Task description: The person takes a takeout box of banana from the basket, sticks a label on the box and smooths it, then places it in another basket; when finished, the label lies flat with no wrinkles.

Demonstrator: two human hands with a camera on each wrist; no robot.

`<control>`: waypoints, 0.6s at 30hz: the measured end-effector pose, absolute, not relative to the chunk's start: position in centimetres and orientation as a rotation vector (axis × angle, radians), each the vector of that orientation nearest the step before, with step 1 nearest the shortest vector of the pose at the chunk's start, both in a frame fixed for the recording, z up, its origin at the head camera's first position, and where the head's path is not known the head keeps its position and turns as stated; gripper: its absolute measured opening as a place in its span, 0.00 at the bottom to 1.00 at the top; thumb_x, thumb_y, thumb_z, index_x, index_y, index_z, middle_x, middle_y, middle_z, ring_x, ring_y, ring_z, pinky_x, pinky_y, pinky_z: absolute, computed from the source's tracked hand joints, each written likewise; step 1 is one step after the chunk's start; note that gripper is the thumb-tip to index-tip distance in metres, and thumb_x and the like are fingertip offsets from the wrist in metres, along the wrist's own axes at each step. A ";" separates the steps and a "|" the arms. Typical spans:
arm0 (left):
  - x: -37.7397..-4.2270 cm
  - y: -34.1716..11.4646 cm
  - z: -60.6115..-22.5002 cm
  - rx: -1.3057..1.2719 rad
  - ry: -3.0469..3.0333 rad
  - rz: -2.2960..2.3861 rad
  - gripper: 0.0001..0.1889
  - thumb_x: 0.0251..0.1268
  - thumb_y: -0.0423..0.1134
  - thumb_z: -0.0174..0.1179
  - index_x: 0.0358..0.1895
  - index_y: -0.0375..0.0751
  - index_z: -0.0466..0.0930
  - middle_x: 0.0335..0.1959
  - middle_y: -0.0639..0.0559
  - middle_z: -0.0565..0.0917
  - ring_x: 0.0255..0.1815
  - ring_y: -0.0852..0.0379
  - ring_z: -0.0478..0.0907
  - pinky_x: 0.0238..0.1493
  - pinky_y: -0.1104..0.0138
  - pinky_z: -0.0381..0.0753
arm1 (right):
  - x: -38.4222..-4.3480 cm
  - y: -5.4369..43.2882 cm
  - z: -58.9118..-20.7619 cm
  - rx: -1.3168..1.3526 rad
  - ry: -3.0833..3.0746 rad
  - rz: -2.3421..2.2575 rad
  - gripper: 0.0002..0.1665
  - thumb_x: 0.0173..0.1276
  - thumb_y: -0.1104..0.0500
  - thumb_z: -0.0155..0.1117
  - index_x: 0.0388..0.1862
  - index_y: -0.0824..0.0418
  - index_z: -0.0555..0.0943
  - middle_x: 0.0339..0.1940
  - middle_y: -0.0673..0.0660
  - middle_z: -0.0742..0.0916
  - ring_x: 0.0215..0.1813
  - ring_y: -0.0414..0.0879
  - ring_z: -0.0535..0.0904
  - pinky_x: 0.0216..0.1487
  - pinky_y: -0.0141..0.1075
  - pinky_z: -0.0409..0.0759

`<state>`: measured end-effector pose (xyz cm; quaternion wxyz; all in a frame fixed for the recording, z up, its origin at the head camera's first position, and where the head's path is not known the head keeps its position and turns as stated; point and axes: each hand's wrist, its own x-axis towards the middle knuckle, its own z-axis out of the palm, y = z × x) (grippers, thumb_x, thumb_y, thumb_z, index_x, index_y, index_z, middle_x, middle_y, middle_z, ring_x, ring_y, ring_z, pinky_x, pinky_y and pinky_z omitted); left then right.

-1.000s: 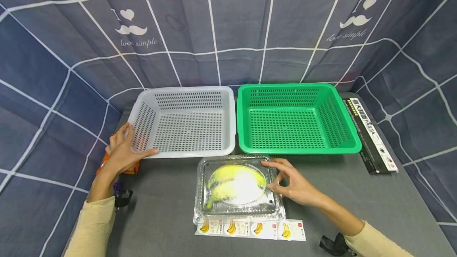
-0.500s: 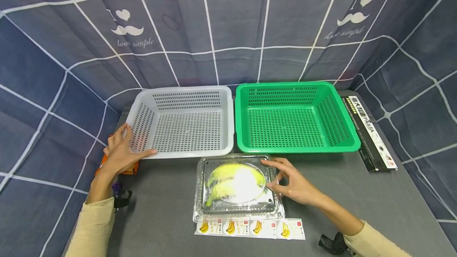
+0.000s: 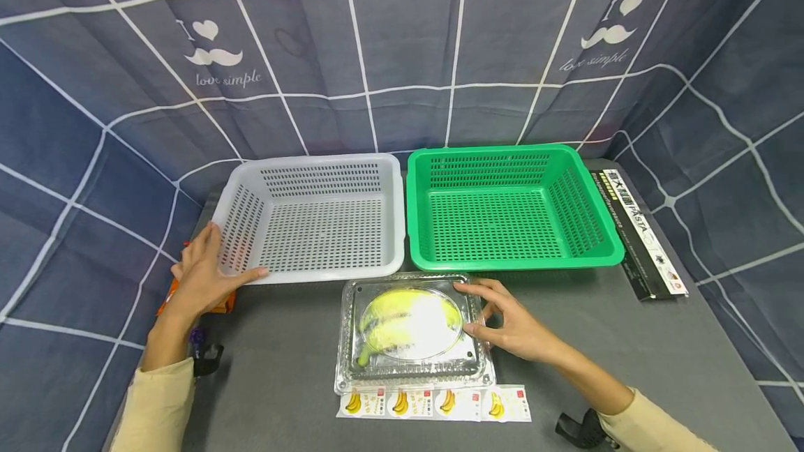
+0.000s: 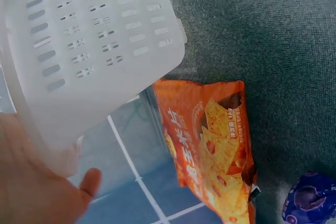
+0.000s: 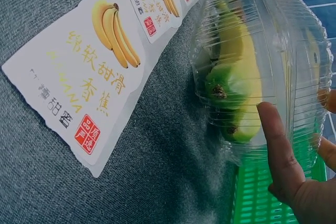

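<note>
My left hand (image 3: pixel 202 277) holds the front left corner of the white plastic basket (image 3: pixel 257 168), thumb along the front rim and fingers at the outer left wall. An orange chip bag (image 4: pixel 205 145) lies beside that corner, partly hidden by the hand in the head view. At the table's middle is a clear plastic clamshell box (image 3: pixel 352 375) with bananas (image 5: pixel 236 77) inside. My right hand (image 3: pixel 511 326) grips the box's right side between thumb and fingers. Glare covers part of the lid. A strip of banana labels (image 3: pixel 433 403) lies along the box's front edge.
A green plastic basket (image 3: pixel 515 265) stands right of the white one, behind the box. A black pasta box (image 3: pixel 641 229) lies at the right. Near my left wrist is a small purple packet (image 4: pixel 310 200). Dark tiled-pattern cloth (image 3: pixel 408 40) hangs behind and at both sides.
The head view has shifted slightly, so the whole scene sits a little further left. Both hands keep their places on the basket and the box.
</note>
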<state>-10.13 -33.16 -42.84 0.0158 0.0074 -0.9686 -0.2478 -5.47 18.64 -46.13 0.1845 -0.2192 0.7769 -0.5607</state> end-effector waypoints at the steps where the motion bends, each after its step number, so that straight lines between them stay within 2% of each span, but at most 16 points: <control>1: -10.1 -33.1 -42.8 0.007 -2.994 -0.764 0.66 0.49 0.61 0.71 0.79 0.38 0.34 0.79 0.33 0.37 0.74 0.23 0.38 0.57 0.30 0.39 | -5.5 18.6 -46.1 -0.616 2.184 -1.584 0.39 0.65 0.60 0.69 0.73 0.58 0.66 0.73 0.72 0.57 0.31 0.46 0.80 0.26 0.40 0.84; 4: -9.9 -32.9 -42.8 -0.032 -2.950 -0.751 0.64 0.48 0.59 0.73 0.79 0.36 0.38 0.79 0.31 0.43 0.75 0.23 0.41 0.57 0.31 0.40 | -5.5 18.7 -46.0 -0.612 2.183 -1.581 0.39 0.65 0.60 0.69 0.74 0.58 0.66 0.74 0.72 0.56 0.33 0.44 0.78 0.27 0.40 0.84; 8: -9.7 -32.3 -42.5 -0.082 -2.917 -0.730 0.63 0.50 0.59 0.72 0.79 0.35 0.39 0.78 0.29 0.46 0.76 0.24 0.41 0.57 0.31 0.39 | -5.5 18.8 -45.7 -0.611 2.188 -1.555 0.40 0.66 0.59 0.69 0.74 0.58 0.65 0.74 0.72 0.55 0.36 0.42 0.77 0.28 0.42 0.84; 14: -7.7 -30.0 -41.6 -0.212 -2.749 -0.696 0.57 0.47 0.53 0.76 0.77 0.34 0.52 0.69 0.24 0.62 0.66 0.21 0.58 0.53 0.34 0.46 | -5.5 18.9 -45.4 -0.628 2.197 -1.464 0.42 0.66 0.57 0.68 0.76 0.53 0.62 0.76 0.70 0.53 0.40 0.44 0.75 0.29 0.41 0.83; 18: -5.2 -28.1 -41.3 -0.275 -2.735 -0.783 0.51 0.48 0.48 0.76 0.76 0.39 0.57 0.68 0.27 0.65 0.65 0.25 0.62 0.51 0.35 0.50 | -5.5 19.0 -45.3 -0.627 2.183 -1.467 0.42 0.66 0.57 0.68 0.76 0.53 0.61 0.76 0.70 0.52 0.40 0.44 0.75 0.29 0.42 0.83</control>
